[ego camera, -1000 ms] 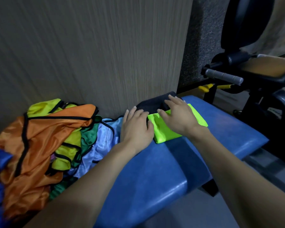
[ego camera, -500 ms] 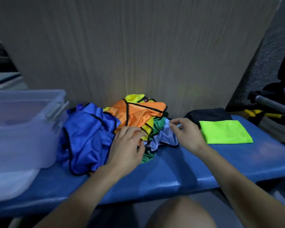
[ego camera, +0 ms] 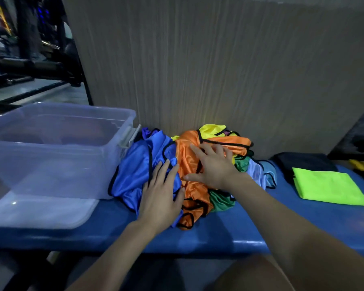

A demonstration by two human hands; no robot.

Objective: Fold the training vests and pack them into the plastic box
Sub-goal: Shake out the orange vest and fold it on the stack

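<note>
Here both flat, released hands rest on the pile: left hand (ego camera: 160, 194) on blue vest (ego camera: 132, 175), right hand (ego camera: 212, 166) on orange vest (ego camera: 189, 192).

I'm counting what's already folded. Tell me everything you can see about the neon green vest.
The neon green vest is folded into a flat, smooth rectangle, matte-looking fabric. It lies on the blue bench, right of the loose pile, its far left corner overlapping a folded dark garment. Neither hand touches it.
</note>
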